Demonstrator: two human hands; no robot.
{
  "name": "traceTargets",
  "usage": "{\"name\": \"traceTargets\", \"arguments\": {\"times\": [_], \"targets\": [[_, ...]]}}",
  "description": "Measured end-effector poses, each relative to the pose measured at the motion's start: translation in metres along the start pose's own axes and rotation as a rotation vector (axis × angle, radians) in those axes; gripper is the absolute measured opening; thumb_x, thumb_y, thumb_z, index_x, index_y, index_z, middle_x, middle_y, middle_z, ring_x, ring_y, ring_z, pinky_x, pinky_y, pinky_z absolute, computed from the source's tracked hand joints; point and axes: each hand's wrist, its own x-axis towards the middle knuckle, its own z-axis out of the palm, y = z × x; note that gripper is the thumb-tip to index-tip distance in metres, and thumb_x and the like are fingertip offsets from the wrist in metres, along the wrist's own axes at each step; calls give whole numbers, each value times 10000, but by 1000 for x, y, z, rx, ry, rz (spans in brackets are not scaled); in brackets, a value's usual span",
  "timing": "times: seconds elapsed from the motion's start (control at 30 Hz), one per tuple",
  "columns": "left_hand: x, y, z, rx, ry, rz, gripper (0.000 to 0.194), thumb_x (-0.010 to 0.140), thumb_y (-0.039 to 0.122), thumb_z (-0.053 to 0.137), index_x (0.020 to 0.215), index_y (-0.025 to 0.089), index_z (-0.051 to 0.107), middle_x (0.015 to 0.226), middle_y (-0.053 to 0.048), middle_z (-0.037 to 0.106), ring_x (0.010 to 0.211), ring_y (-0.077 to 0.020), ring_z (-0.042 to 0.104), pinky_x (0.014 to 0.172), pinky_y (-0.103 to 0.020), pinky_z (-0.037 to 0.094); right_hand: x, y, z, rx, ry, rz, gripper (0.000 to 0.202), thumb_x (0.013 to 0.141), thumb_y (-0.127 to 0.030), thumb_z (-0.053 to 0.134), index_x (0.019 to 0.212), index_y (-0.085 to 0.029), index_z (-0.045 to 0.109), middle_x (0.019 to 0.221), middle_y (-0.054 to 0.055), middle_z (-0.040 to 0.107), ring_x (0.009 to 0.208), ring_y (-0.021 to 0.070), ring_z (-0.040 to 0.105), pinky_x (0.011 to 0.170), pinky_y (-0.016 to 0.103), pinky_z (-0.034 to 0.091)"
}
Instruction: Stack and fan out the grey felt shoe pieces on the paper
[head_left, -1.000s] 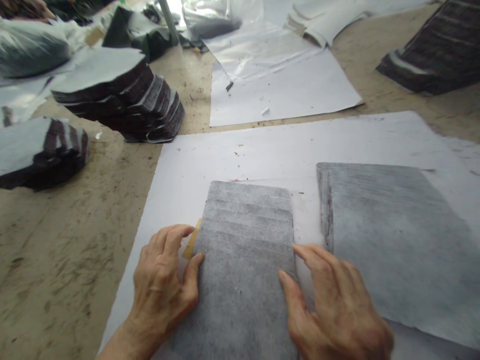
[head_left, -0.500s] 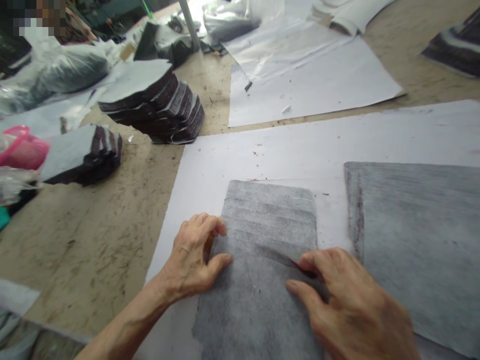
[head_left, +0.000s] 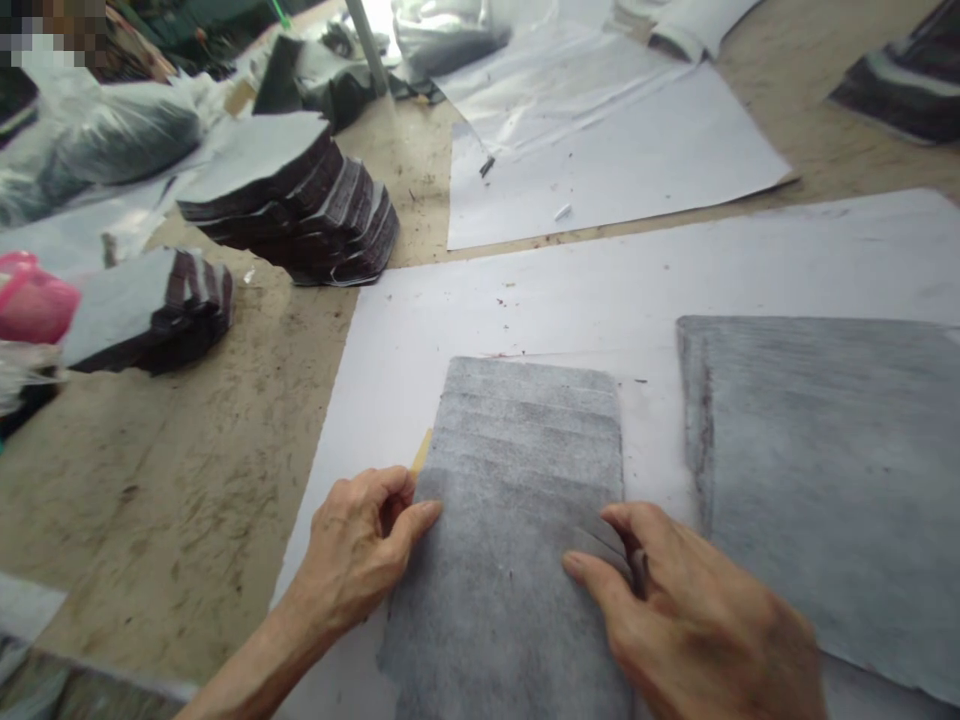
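Note:
A fanned stack of grey fabric sheets (head_left: pixel 525 450) lies on a large white paper (head_left: pixel 570 300) in front of me. My left hand (head_left: pixel 360 550) presses the stack's left edge, thumb on the top sheet, and pinches a thin tan strip (head_left: pixel 421 452) that sticks out from between its fingers. My right hand (head_left: pixel 697 620) is at the stack's right edge, with the thumb on top and the index finger tucked against the slightly raised sheet edges.
A larger grey sheet pile (head_left: pixel 825 480) lies just right of my right hand. Dark fanned stacks (head_left: pixel 292 200) (head_left: pixel 142 310) sit at the left on the bare tan table (head_left: pixel 187 480). Another white paper (head_left: pixel 622 170), plastic bags and a pink object (head_left: pixel 30 305) lie farther off.
The right hand lifted a sheet's right edge half a second ago; now that edge lies nearly flat. The left hand slid slightly back, and the tan strip shows again.

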Motion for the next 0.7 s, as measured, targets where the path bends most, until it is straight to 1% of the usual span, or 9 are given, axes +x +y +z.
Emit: {"name": "traceTargets", "arguments": {"times": [0.07,0.23,0.37,0.5,0.7], "targets": [[-1,-2,3,-19,34,-7,327,710,516,459,592,212,432,579,22,409,595,-158,395,587,-301,271,-5,-1,-3,31,5,23,311,943,-431,354,841,-214,552,637,-12,595,493,172,577,431,274,417],[1,-4,3,-67,43,-21,337,673,544,480,603,215,478,582,16,433,591,-162,403,561,-290,275,-18,-2,-10,189,-92,79,329,967,-361,397,706,-222,542,583,-52,570,484,107,577,407,201,404],[2,-6,0,-92,-10,-43,350,672,549,468,574,214,467,562,21,412,581,-157,394,573,-291,287,-18,-4,-8,209,-102,157,369,941,-373,421,616,-220,504,521,-61,518,439,95,530,356,191,351],[5,-8,-3,-149,-64,-62,351,664,517,493,526,206,406,526,35,367,558,-141,355,549,-283,250,-15,-5,-6,200,-102,169,399,914,-373,421,548,-218,459,484,-62,478,403,95,490,337,192,323],[7,-9,-4,-264,-112,-80,350,626,474,537,502,196,364,508,49,320,540,-124,325,534,-279,212,-16,0,-6,214,-127,171,357,864,-382,444,541,-230,464,479,-74,463,376,93,467,313,176,341]]}}
